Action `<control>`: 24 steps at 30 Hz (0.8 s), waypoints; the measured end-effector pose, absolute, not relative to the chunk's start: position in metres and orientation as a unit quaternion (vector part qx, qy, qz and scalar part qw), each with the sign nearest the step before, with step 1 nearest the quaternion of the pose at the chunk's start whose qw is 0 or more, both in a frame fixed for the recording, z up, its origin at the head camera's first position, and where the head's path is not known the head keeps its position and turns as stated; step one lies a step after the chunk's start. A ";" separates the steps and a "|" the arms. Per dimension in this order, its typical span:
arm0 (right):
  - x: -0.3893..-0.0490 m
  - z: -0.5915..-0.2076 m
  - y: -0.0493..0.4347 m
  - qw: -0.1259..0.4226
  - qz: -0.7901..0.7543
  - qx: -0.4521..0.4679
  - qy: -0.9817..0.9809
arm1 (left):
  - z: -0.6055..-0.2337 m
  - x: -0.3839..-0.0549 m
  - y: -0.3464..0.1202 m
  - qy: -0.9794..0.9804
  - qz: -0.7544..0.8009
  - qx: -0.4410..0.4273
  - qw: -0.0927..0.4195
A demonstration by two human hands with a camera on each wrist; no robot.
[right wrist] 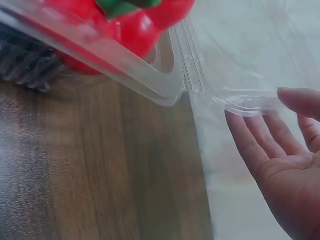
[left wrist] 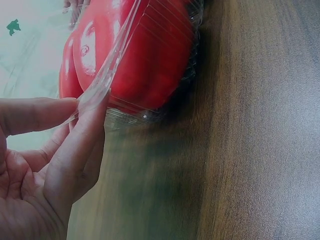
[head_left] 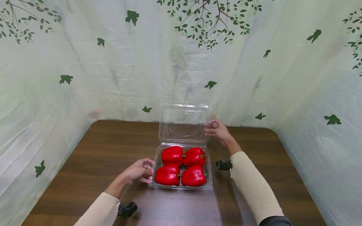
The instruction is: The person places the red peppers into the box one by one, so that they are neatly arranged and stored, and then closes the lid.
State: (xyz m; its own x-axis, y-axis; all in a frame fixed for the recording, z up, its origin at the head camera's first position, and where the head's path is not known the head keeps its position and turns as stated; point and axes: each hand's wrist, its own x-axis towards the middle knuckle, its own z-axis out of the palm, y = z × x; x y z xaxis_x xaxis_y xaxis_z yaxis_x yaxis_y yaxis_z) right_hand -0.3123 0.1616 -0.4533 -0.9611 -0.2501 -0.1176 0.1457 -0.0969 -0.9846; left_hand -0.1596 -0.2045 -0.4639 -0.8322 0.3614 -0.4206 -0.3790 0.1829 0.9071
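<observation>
In the head view, a clear plastic clamshell container sits on the table with its hinged lid raised at the back. Several red bell peppers with green stems lie in its base in two rows. My left hand is at the left side of the base; in the left wrist view its thumb and fingers pinch the thin clear rim. At the lid's right edge, my right hand holds the clear plastic, with the thumb on one side and fingers on the other in the right wrist view.
The brown wooden table extends around the container. A pale curtain with green leaf prints hangs behind the table and at both sides. Dark wrist devices are worn on both arms, over cream sleeves.
</observation>
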 end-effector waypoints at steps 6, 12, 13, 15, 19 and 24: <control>-0.302 -0.450 0.162 0.106 -0.763 -0.053 0.635 | -0.463 -0.160 -0.204 0.717 0.635 -0.011 0.289; -0.294 -0.446 0.163 0.096 -0.784 -0.052 0.611 | -0.463 -0.160 -0.204 0.716 0.636 -0.009 0.289; -0.293 -0.446 0.163 0.095 -0.786 -0.053 0.608 | -0.463 -0.160 -0.204 0.716 0.636 -0.008 0.289; -0.291 -0.444 0.163 0.095 -0.787 -0.055 0.606 | -0.463 -0.160 -0.204 0.716 0.635 -0.008 0.289; -0.289 -0.442 0.162 0.095 -0.794 -0.057 0.598 | -0.463 -0.160 -0.204 0.719 0.633 -0.007 0.288; -0.287 -0.440 0.161 0.094 -0.794 -0.069 0.597 | -0.462 -0.159 -0.204 0.719 0.633 -0.009 0.287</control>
